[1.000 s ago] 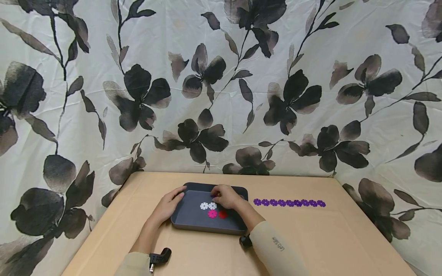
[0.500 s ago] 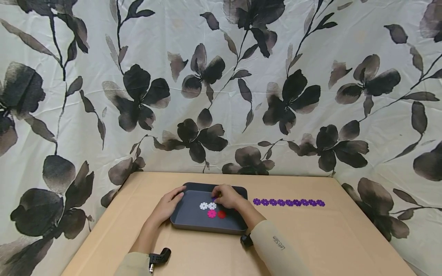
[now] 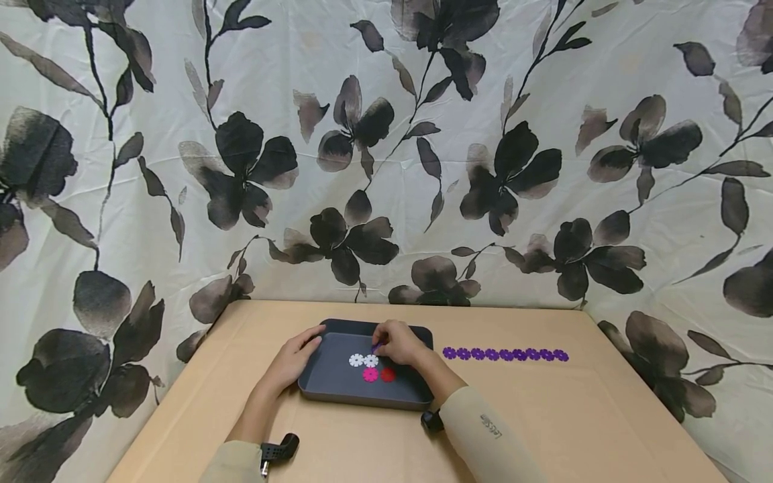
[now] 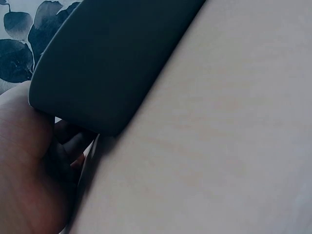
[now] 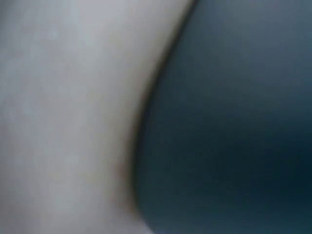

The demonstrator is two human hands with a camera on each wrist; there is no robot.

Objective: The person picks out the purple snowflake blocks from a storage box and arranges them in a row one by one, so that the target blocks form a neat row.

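A dark grey rectangular tray (image 3: 338, 396) lies on the table with a few flower-shaped pieces in it. My left hand (image 3: 296, 359) grips its left side, thumb over the rim; in the left wrist view the fingers curl behind the tray wall (image 4: 97, 73). My right hand (image 3: 395, 343) is over the tray's right half and pinches a purple flower-shaped piece (image 3: 375, 347), partly hidden by the fingers. Just below the fingertips are two white flower pieces (image 3: 364, 361) side by side. A pink flower piece (image 3: 370, 375) and a red piece (image 3: 388, 375) sit in front of them.
A straight row of several purple flower pieces (image 3: 506, 354) lies on the table to the right of the tray. The tan tabletop (image 3: 580, 422) ends at the back against a floral cloth (image 3: 423, 221). A blurred tray wall (image 5: 224, 122) fills much of the right wrist view.
My right hand has shifted slightly right and tilted, so more of the purple piece shows at its fingertips. The left hand and the tray stay in place.
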